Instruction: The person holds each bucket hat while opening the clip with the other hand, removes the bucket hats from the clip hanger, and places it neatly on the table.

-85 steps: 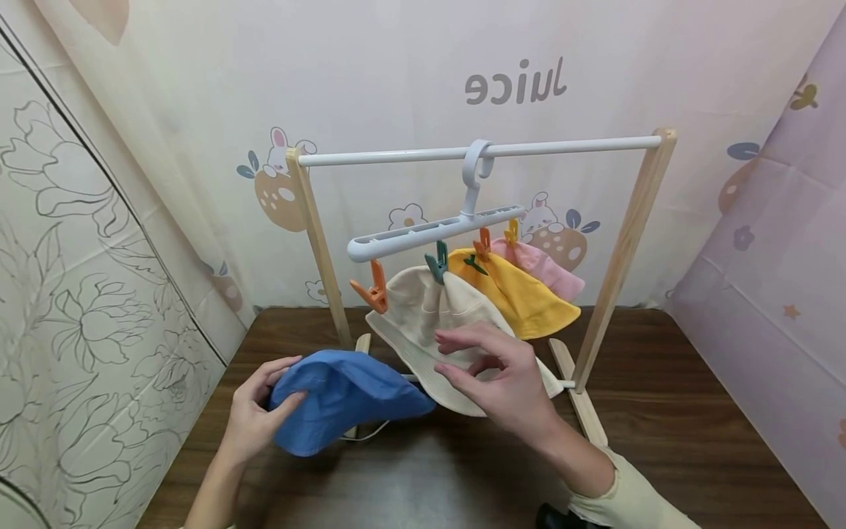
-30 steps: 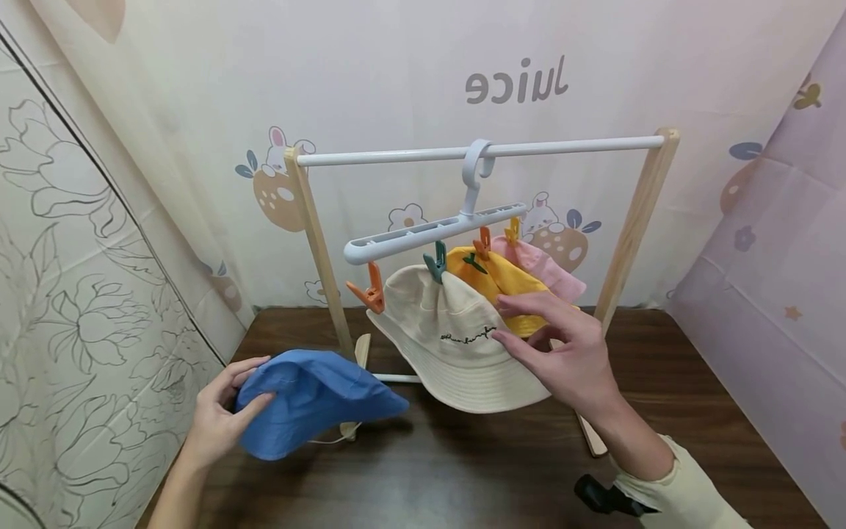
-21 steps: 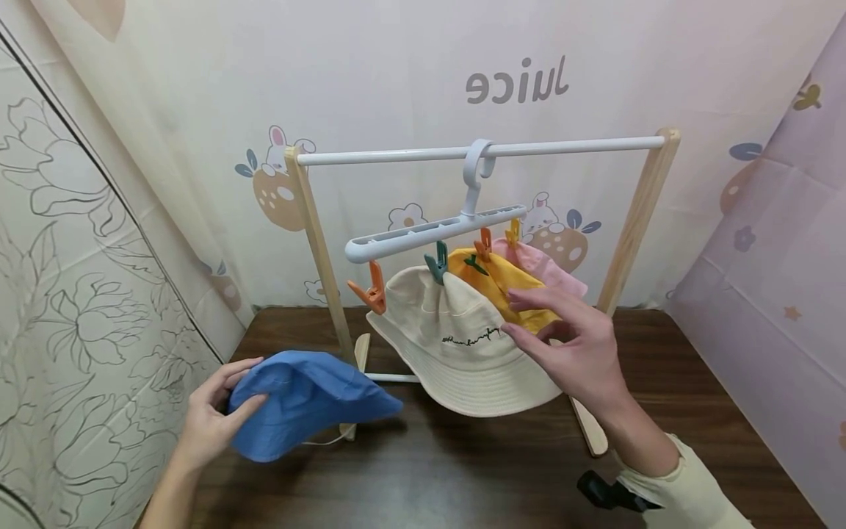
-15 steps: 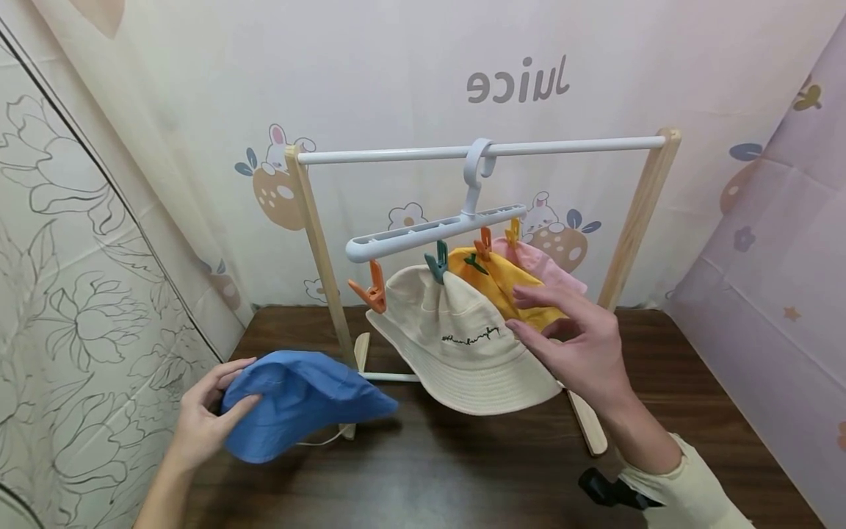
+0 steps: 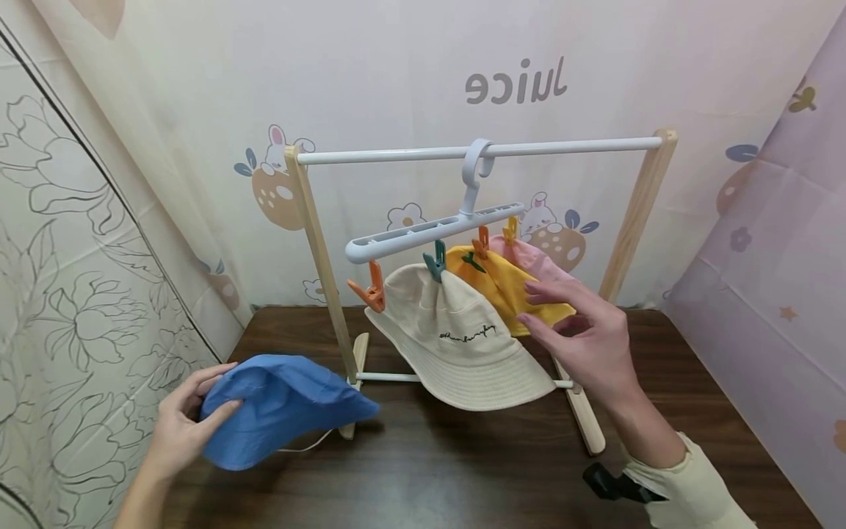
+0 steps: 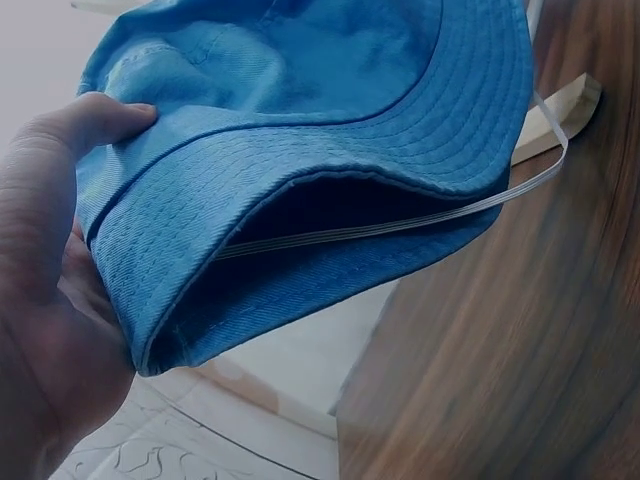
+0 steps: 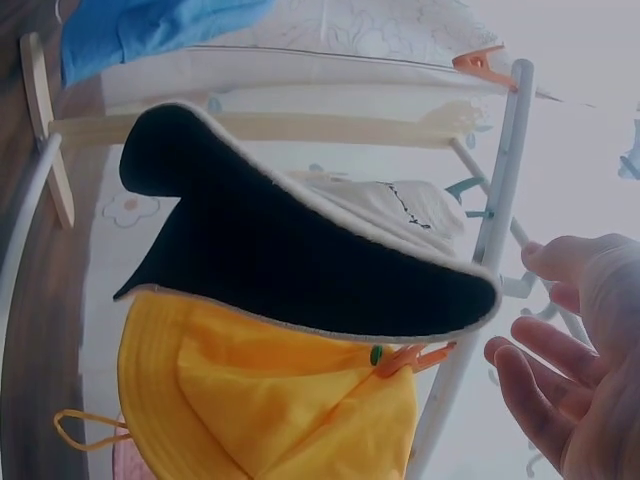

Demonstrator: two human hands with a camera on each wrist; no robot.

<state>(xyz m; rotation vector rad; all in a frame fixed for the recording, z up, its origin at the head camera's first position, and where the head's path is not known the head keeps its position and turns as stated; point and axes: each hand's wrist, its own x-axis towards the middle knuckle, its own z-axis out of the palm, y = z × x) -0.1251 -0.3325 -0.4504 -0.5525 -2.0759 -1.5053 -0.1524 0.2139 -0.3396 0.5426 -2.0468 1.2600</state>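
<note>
At the left, my left hand (image 5: 181,426) pinches the edge of a blue bucket hat (image 5: 284,411) between thumb and fingers, above the table. In the left wrist view, a white cord (image 6: 400,222) runs out of the hat's opening. A cream bucket hat (image 5: 463,342) with dark script hangs by a teal clip (image 5: 435,262) from the white hanger (image 5: 413,239). Just right of its brim is my right hand (image 5: 588,342), fingers loosely bent with nothing between them. Partly behind that hand hang a yellow hat (image 5: 505,290) and a pink hat (image 5: 538,261).
The hanger hooks over the white rod (image 5: 383,156) of a wooden-legged rack (image 5: 324,264). An orange clip (image 5: 374,288) hangs at its near end, holding nothing. The rack stands on a dark wooden table (image 5: 423,470), with patterned curtains behind and at both sides.
My left hand has carried the blue hat leftward, away from the cream hat. My right hand has moved right and slightly up, off the front of the cream hat, uncovering its script.
</note>
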